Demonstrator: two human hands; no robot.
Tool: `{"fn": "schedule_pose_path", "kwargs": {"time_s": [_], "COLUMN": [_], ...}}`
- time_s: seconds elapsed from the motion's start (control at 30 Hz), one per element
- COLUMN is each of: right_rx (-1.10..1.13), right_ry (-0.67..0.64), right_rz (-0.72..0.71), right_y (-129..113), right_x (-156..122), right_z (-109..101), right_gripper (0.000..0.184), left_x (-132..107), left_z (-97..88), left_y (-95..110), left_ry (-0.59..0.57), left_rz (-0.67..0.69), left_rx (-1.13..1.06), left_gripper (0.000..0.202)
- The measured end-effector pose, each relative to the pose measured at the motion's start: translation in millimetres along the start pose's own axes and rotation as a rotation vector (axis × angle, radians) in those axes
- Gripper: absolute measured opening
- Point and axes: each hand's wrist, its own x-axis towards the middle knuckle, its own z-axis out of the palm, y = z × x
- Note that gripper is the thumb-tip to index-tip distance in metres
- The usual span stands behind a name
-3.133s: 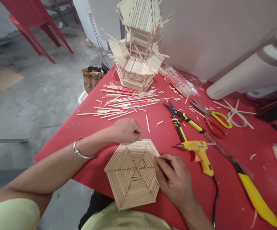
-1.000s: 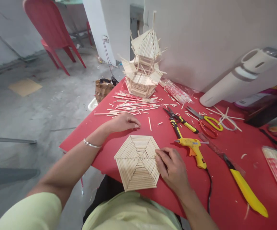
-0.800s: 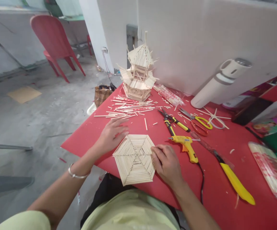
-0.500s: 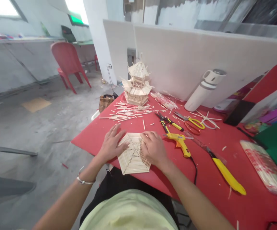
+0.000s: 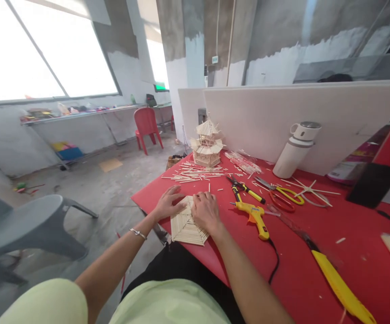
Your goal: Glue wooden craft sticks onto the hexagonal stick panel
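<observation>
A hexagonal panel of thin wooden sticks [image 5: 186,231], laid in rings around a centre, lies flat at the near edge of the red table. My left hand [image 5: 168,203] is at its upper left side, fingers spread and thumb over the panel. Across its right side curls my right hand [image 5: 205,210], fingers bent against the sticks and thumb hidden. To the right lies a yellow glue gun [image 5: 253,217] with a black cord. Behind the panel are loose sticks [image 5: 198,173] and a tiered stick pagoda model [image 5: 208,146].
On the red table [image 5: 245,261] lie yellow-black pliers [image 5: 245,189], yellow-handled scissors [image 5: 285,193], a yellow-handled cutter [image 5: 341,285] and a star of crossed sticks [image 5: 312,188]. A white flask [image 5: 294,150] stands before a white board [image 5: 265,117]. A grey chair [image 5: 39,225] is at left.
The camera view has tilted up and turned left. The panel has turned slightly on the table, with both hands still at it.
</observation>
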Motion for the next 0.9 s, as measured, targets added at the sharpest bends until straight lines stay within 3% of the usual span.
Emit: {"fn": "schedule_pose_path", "kwargs": {"time_s": [0.47,0.9], "right_rx": [0.007,0.022], "right_ry": [-0.025,-0.042], "right_rz": [-0.02,-0.001], "right_y": [0,2], "right_x": [0,0], "right_z": [3,5], "right_gripper": [0.037,0.039], "left_x": [4,8], "left_z": [3.7,0.2], "left_y": [-12,-1], "left_ry": [0.009,0.015], "left_rz": [-0.069,-0.09], "left_rx": [-0.053,-0.111], "left_gripper": [0.038,0.036]}}
